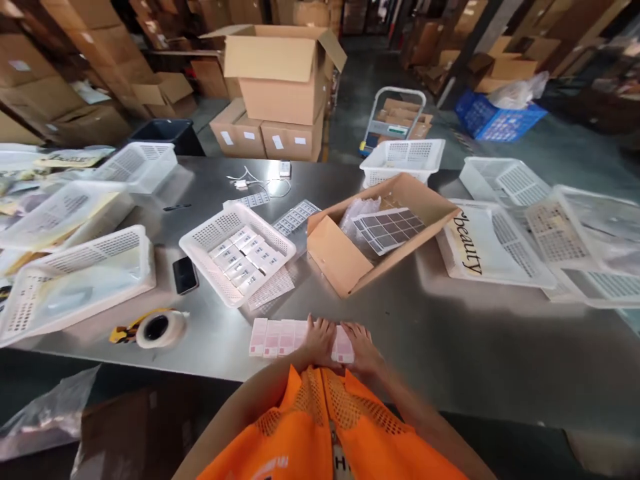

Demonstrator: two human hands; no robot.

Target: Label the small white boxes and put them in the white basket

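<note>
A row of small pink-and-white boxes lies flat near the front edge of the steel table. My left hand rests on the right part of that row with fingers spread. My right hand presses the row's right end, beside the left hand. Behind them a white basket holds several more small boxes. A tilted cardboard box holds a sheet of labels and clear bags.
A tape roll and a black phone lie at the left front. White baskets line both sides of the table, one with a "Beauty" sheet. Label sheets lie mid-table. Stacked cartons, a cart and a blue crate stand beyond.
</note>
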